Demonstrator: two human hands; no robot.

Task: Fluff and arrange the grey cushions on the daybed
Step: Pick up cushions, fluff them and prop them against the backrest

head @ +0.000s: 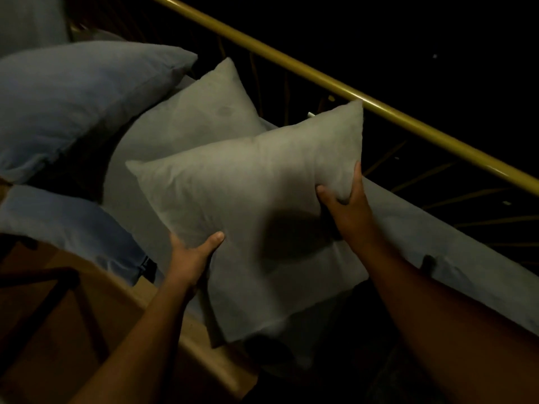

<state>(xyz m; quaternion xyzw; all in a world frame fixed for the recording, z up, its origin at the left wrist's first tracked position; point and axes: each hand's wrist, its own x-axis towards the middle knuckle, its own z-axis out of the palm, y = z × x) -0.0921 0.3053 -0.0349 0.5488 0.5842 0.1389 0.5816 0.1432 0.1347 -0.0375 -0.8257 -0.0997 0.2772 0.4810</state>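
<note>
I hold a pale grey square cushion (250, 205) above the daybed's grey mattress (437, 237). My left hand (194, 258) grips its lower left edge, thumb on the front face. My right hand (347, 196) pinches its right edge near the upper corner. A second pale grey cushion (201, 112) lies behind it on the mattress, one corner pointing toward the rail. Two bluish-grey cushions sit to the left: a large one (73, 100) at the upper left and another (70, 228) below it near the daybed's front edge.
A gold metal rail (320, 80) with thin gold spokes runs diagonally behind the daybed; beyond it is dark. The wooden front edge of the daybed (204, 342) crosses the lower middle. A dark-framed wooden piece (52, 301) stands at the lower left.
</note>
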